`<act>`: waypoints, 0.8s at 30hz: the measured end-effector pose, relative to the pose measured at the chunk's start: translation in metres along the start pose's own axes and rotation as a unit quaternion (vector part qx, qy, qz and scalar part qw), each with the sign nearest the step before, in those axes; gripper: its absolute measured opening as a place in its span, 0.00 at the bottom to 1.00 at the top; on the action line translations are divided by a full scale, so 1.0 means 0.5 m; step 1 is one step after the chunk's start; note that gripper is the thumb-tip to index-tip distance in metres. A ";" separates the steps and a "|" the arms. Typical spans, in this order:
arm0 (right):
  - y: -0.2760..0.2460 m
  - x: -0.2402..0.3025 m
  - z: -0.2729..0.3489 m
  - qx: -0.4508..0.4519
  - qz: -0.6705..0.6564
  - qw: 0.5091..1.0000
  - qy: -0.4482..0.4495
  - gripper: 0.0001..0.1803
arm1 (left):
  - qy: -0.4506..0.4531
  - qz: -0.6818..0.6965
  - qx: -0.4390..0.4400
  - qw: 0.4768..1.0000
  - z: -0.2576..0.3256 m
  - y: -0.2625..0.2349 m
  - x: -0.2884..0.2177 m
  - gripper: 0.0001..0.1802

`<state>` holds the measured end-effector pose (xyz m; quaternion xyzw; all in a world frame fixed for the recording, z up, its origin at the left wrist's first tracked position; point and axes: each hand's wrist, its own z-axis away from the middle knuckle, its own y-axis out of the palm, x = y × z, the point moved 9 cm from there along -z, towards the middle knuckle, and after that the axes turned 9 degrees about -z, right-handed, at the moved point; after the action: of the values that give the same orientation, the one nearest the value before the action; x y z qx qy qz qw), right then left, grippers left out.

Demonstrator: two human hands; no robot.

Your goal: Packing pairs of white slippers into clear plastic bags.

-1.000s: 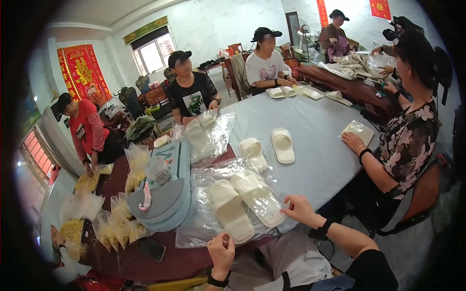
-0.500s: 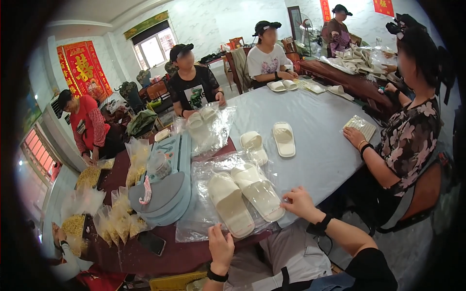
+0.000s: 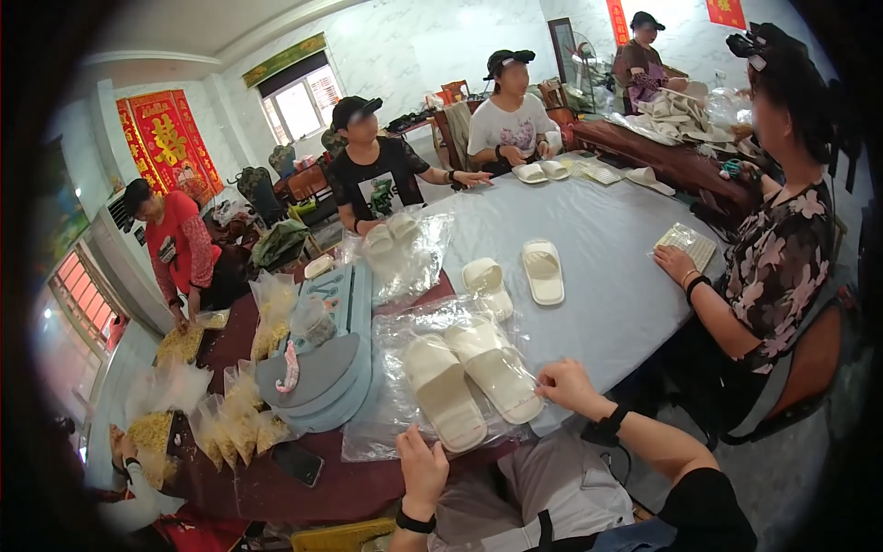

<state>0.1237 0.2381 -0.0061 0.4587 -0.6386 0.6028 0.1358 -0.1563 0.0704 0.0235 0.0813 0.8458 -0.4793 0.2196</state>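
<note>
We face a broad table covered with a grey sheet (image 3: pixel 625 285), its near left part a dark red surface (image 3: pixel 244 488). A co-worker in a floral top (image 3: pixel 782 267) sits at the right. To our left stands a grey-blue moulded plastic unit (image 3: pixel 322 396) with a rounded near end. Just right of it, at the near edge, lies a clear plastic bag (image 3: pixel 379 425); a pair of cream open-toe slippers (image 3: pixel 448 400) shows through its film, side by side, straps on the far half and heels toward us. Two loose slippers (image 3: pixel 543 273) rest beyond it. Our left hand (image 3: pixel 423 469) is half curled by the bag's near edge, and our right hand (image 3: pixel 566 385) has thumb and fingertips drawn together beside the right-hand heel; we cannot tell whether either has pinched the film. A dark phone (image 3: pixel 297 465) lies left of the bag. As we judge it, an uneven pull could skew the pair or tear the thin film, a tug toward us could drag the heels over the table's edge, and a shift left could snag the bag against the unit.
</note>
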 end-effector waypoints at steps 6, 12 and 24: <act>0.003 -0.018 0.018 -0.056 0.057 0.996 -0.026 0.07 | -0.047 0.008 0.070 0.996 -0.011 0.032 0.022 0.31; -0.011 0.037 0.017 -0.102 -0.026 0.990 -0.090 0.11 | -0.094 0.142 0.039 0.985 -0.032 0.014 0.039 0.17; 0.022 0.022 0.030 0.017 -0.478 0.863 0.160 0.14 | -0.250 0.475 0.170 0.827 -0.016 0.106 0.087 0.23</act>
<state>0.1148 0.2185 -0.0087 0.6071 -0.3002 0.5398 0.5000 -0.1789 0.1020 -0.0337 0.3865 0.5242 -0.4563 0.6063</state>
